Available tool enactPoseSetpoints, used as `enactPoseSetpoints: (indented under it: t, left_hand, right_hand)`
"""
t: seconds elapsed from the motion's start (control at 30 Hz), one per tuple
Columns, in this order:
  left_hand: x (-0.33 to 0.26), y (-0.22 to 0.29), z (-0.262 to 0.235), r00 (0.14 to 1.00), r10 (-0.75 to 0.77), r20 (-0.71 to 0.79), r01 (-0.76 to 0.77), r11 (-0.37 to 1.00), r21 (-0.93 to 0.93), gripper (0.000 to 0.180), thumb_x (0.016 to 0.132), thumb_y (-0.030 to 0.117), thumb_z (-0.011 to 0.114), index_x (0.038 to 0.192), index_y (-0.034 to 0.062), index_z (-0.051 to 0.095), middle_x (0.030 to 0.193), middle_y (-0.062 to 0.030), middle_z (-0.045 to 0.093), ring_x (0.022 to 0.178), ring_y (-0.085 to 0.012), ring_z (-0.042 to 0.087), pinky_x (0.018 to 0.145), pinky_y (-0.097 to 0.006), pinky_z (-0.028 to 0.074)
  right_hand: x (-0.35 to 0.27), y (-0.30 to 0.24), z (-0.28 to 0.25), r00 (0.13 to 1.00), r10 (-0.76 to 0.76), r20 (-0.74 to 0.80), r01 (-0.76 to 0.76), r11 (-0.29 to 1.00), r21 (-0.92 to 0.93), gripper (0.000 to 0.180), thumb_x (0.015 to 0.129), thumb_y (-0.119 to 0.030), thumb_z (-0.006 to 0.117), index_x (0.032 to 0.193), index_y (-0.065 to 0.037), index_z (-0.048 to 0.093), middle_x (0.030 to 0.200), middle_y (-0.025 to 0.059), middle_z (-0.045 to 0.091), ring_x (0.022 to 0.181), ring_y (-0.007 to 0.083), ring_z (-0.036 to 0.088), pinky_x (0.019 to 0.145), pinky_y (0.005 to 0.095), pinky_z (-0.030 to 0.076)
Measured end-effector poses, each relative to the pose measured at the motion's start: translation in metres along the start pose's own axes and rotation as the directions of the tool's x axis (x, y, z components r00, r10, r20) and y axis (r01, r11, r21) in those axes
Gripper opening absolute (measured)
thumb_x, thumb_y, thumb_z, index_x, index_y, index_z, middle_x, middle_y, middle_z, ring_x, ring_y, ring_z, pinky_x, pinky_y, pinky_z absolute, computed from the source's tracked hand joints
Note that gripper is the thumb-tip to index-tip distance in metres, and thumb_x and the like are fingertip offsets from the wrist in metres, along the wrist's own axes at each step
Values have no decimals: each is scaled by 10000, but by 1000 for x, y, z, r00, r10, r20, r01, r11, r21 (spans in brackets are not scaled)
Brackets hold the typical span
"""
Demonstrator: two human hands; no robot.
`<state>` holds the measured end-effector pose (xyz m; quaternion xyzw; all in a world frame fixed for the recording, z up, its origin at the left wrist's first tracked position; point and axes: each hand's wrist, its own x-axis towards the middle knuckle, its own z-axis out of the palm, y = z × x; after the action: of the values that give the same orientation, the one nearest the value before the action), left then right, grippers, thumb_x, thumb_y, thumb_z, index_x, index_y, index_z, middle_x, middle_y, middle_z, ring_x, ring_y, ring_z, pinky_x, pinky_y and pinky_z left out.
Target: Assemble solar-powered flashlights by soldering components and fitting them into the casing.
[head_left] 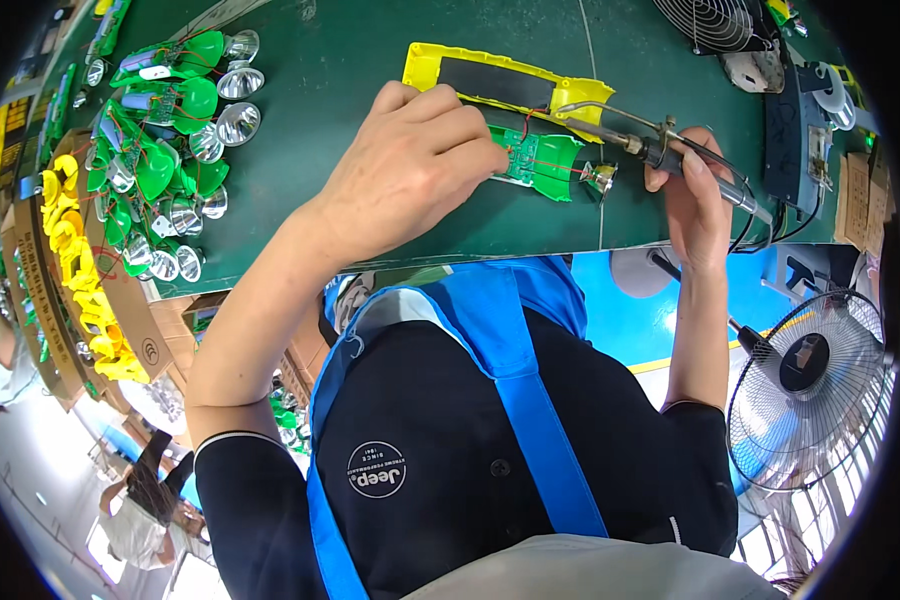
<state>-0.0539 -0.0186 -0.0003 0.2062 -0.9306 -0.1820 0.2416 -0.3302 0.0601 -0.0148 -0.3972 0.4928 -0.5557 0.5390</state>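
Far left: cardboard box (pixel 120 300) w/ yellow shells (pixel 75 270) at 9 o'clock. Next, pile of green shells (pixel 160 160) & shiny reflectors (pixel 238 122) on green surface (pixel 320 90), approx 10 o'clock. Centre: left hand (pixel 410 170) palm down, fingers curled, tips pressing green circuit-board piece (pixel 530 160) w/ red wires, at 12 o'clock. Just behind it, yellow housing (pixel 440 65) w/ dark panel, touching the green piece. Small reflector (pixel 600 178) right beside green piece. Right hand (pixel 695 205) at 2 o'clock, fingers pinched round soldering iron (pixel 660 150), its tip over the yellow housing's right end. Black box (pixel 795 140) at 2 o'clock; floor fan (pixel 810 385) at 4 o'clock.
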Motion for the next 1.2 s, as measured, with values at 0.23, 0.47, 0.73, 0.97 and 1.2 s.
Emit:
enactPoseSetpoints:
  t: [0.23,0.47,0.73,0.97,1.2]
  left_hand:
    - [13,10,-3,984,-146,100,142,989,49,95,654,60,636,709,99,568,717,-3,509,754,-182,495,727,-339,358]
    - [21,20,-7,961,-201,191,167,970,179,48,659,65,580,706,67,589,756,-43,495,792,-190,499,748,-343,347]
    - [31,22,-12,930,-223,291,164,963,213,69,659,52,575,719,68,605,762,-46,509,808,-182,514,763,-341,347]
    - [34,23,-13,924,-234,302,170,959,225,71,664,50,582,723,66,619,755,-48,526,801,-177,536,768,-345,352]
    - [36,21,-13,926,-232,298,165,958,234,77,668,50,582,729,66,626,757,-50,536,802,-178,543,763,-347,355]
  right_hand:
    - [19,-13,3,986,139,96,-124,981,-151,272,819,-238,550,851,29,514,719,94,531,610,127,494,596,248,394]
    - [28,-18,5,965,223,139,-185,952,-245,315,772,-284,597,816,19,521,707,91,541,575,128,515,624,245,416]
    - [25,-18,8,950,247,190,-184,937,-298,284,764,-251,625,826,8,525,648,59,540,564,105,534,747,247,426]
    - [26,-17,7,954,228,196,-150,925,-348,289,765,-245,638,836,12,525,661,50,554,541,106,549,967,317,349]
    - [25,-16,7,959,201,198,-132,939,-317,288,777,-253,627,825,11,522,649,58,559,539,114,551,1026,354,289]
